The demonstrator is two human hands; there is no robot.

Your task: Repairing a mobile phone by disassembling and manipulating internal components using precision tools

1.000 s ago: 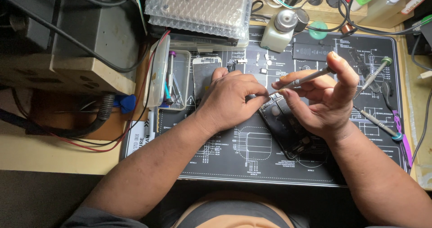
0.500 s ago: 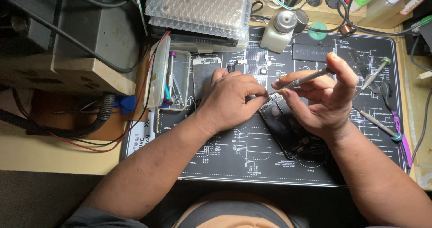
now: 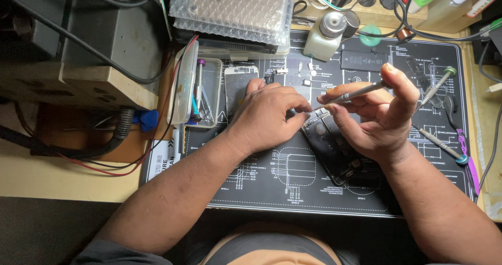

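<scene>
The right hand (image 3: pixel 379 116) is pinching a slim grey metal screwdriver (image 3: pixel 351 94), its axis slanting down-left toward the opened black phone (image 3: pixel 334 147) (long axis diagonal), while the left hand (image 3: pixel 269 116) is lying curled on its upper-left end.

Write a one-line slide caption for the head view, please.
Right hand holds a slim screwdriver over an opened phone steadied by the left hand.
</scene>
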